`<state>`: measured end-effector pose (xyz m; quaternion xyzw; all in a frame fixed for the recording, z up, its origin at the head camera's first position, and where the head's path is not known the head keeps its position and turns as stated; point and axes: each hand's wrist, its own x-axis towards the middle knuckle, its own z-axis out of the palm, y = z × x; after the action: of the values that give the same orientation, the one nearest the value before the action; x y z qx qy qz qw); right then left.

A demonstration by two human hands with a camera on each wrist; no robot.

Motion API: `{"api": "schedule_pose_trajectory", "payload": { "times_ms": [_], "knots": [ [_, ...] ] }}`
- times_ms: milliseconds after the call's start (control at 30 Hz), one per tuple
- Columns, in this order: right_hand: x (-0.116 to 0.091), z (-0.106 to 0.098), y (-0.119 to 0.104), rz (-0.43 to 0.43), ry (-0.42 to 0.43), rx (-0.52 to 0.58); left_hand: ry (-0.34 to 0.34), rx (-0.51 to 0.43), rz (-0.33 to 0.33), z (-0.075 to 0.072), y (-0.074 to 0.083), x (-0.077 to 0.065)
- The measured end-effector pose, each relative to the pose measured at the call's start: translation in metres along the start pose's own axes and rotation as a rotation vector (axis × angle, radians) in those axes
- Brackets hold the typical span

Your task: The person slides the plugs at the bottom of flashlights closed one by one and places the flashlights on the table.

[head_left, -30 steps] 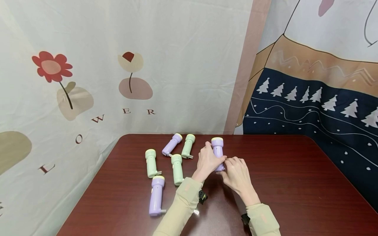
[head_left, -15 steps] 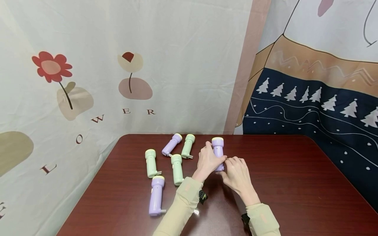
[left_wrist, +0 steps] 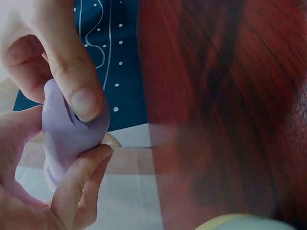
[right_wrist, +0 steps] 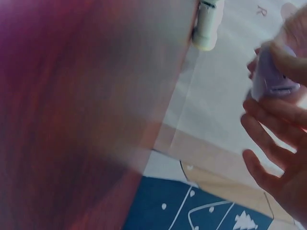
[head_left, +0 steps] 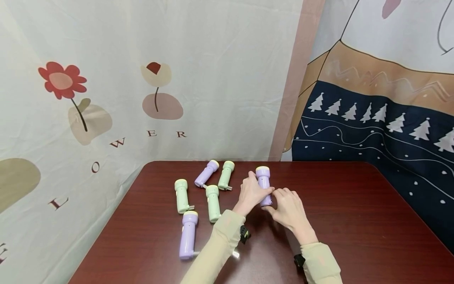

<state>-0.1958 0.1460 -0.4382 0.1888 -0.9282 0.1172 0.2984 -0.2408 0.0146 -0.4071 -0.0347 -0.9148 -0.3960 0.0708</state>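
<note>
A purple flashlight (head_left: 263,182) with a pale yellow rim stands tilted over the right-centre of the table. My left hand (head_left: 251,193) grips its body between thumb and fingers. At its lower end is my right hand (head_left: 291,211), whose thumb presses on the base beside a slot, as the left wrist view shows. In the right wrist view the right index finger meets the flashlight (right_wrist: 268,79) and the other fingers spread loosely. Three green flashlights, one of them a green flashlight (head_left: 213,203) near my left sleeve, lie to the left with metal prongs sticking out.
Two more purple flashlights lie left, a purple flashlight (head_left: 187,236) in front and a purple flashlight (head_left: 207,174) at the back. A small shiny piece (head_left: 235,255) shows beside my left sleeve. Printed cloth (head_left: 227,79) hangs behind the dark red table (head_left: 340,221).
Both hands and the flashlight have shifted slightly to the right. My right wrist has moved a little further right and the right fingers have opened out somewhat. The other flashlights lie as before.
</note>
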Motion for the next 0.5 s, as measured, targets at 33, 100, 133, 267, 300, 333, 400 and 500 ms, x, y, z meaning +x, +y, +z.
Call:
{"api": "schedule_pose_trajectory", "payload": {
  "times_ms": [33,100,133,267,300,333,400,500],
  "knots": [
    [0.0,-0.002,0.003,0.014,-0.032,0.008,-0.013,-0.001,-0.022,0.001,0.001,0.001],
    [0.0,-0.006,0.009,0.049,-0.103,0.024,-0.04,0.0,-0.06,0.006,0.004,0.002],
    [-0.001,-0.009,0.013,0.067,-0.138,0.033,-0.051,0.001,-0.078,0.009,0.006,0.003],
    [-0.005,-0.021,0.035,0.144,-0.245,0.072,-0.105,-0.003,-0.138,0.026,0.014,0.009],
    [-0.006,-0.024,0.041,0.161,-0.261,0.076,-0.117,-0.006,-0.15,0.031,0.015,0.01],
    [-0.008,-0.026,0.046,0.18,-0.275,0.079,-0.126,-0.006,-0.163,0.035,0.017,0.011],
    [-0.011,-0.031,0.058,0.221,-0.289,0.082,-0.142,-0.005,-0.184,0.045,0.02,0.012],
    [-0.018,-0.038,0.074,0.311,-0.283,0.076,-0.155,0.018,-0.196,0.062,0.026,0.011]
  ]
}}
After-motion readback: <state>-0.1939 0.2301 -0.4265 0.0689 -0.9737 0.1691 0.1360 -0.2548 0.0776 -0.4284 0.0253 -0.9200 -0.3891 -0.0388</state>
